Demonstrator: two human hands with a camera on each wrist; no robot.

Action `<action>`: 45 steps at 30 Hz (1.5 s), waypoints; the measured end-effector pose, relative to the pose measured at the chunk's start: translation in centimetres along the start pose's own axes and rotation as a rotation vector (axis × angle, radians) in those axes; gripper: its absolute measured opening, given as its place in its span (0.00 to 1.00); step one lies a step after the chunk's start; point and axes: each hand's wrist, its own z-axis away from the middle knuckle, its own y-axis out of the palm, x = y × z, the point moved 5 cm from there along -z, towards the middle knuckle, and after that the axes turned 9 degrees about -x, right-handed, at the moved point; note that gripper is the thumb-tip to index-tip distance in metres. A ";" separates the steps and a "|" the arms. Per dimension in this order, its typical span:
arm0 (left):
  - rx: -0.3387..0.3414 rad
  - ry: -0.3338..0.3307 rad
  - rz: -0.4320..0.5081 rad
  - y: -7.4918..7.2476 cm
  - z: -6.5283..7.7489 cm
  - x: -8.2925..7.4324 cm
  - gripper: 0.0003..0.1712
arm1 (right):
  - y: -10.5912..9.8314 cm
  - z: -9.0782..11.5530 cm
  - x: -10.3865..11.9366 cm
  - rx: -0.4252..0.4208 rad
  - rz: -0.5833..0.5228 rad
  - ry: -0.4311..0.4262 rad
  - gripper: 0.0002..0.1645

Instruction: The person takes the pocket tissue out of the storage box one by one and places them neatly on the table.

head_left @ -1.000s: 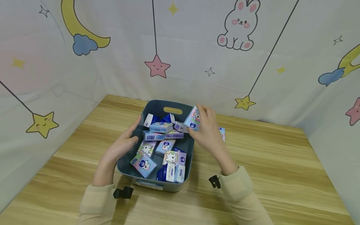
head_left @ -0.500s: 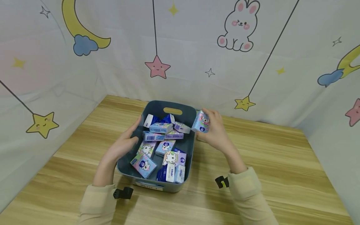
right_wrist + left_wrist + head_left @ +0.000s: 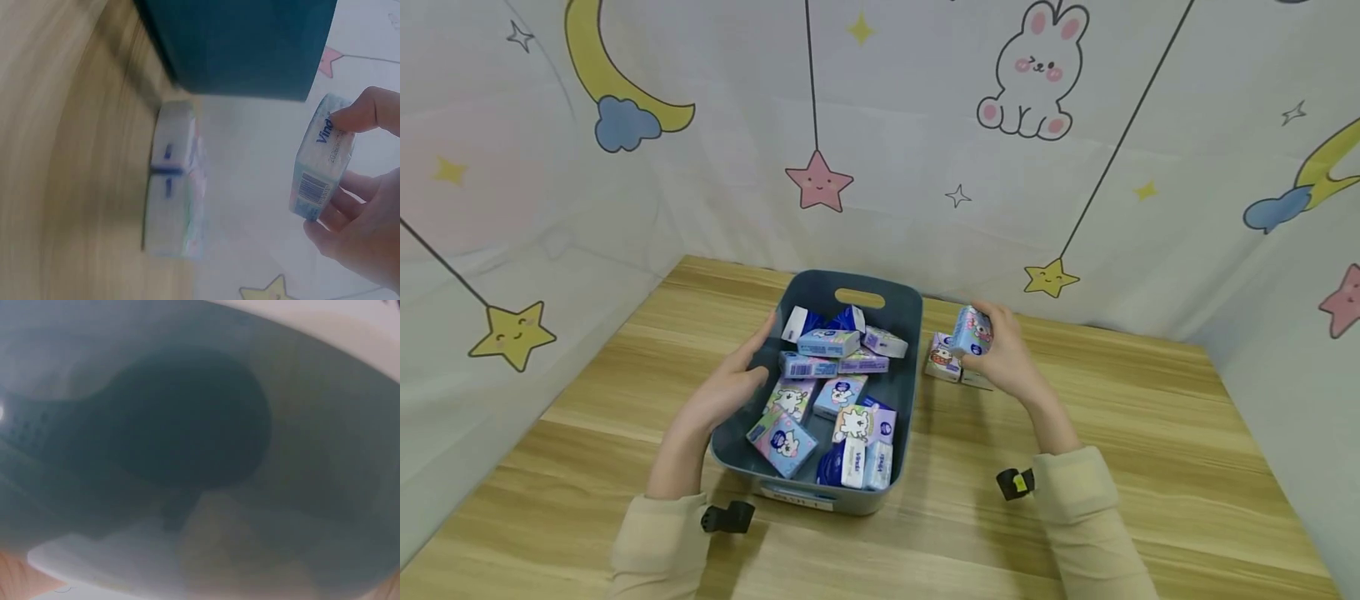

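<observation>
My right hand (image 3: 1009, 360) holds a pale blue tissue packet (image 3: 972, 332) between thumb and fingers, above the table right of the bin. In the right wrist view, the barcoded side of this tissue packet (image 3: 319, 162) shows. Below it lie a tissue packet with a cartoon print (image 3: 943, 358) and another packet (image 3: 976, 381), partly hidden by the hand. My left hand (image 3: 718, 396) rests along the left side of the dark blue-grey bin (image 3: 912, 400), its fingers straight and its thumb at the rim. The bin's wall (image 3: 187, 425) fills the left wrist view, blurred.
Several tissue packets (image 3: 782, 442) lie loosely in the bin, some flat and some on edge. The bin stands on a wood-grain table (image 3: 1112, 467). A white cloth backdrop (image 3: 910, 225) with cartoon prints hangs behind and at both sides.
My right hand has carried the tissue packet from over the bin's right rim out to the right, above the packets on the table. The left hand and bin have stayed put.
</observation>
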 end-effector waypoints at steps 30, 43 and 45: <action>-0.007 -0.009 -0.008 0.0 -0.2 0.5 0.43 | -1.6 -0.5 -7.9 0.067 0.163 -0.057 0.49; -0.010 0.006 -0.009 0.0 -0.1 0.3 0.43 | -1.2 -0.4 -9.5 0.109 0.245 -0.031 0.50; -0.012 0.006 -0.010 0.1 -0.1 0.4 0.42 | -1.0 -0.4 -9.7 0.116 0.247 -0.023 0.50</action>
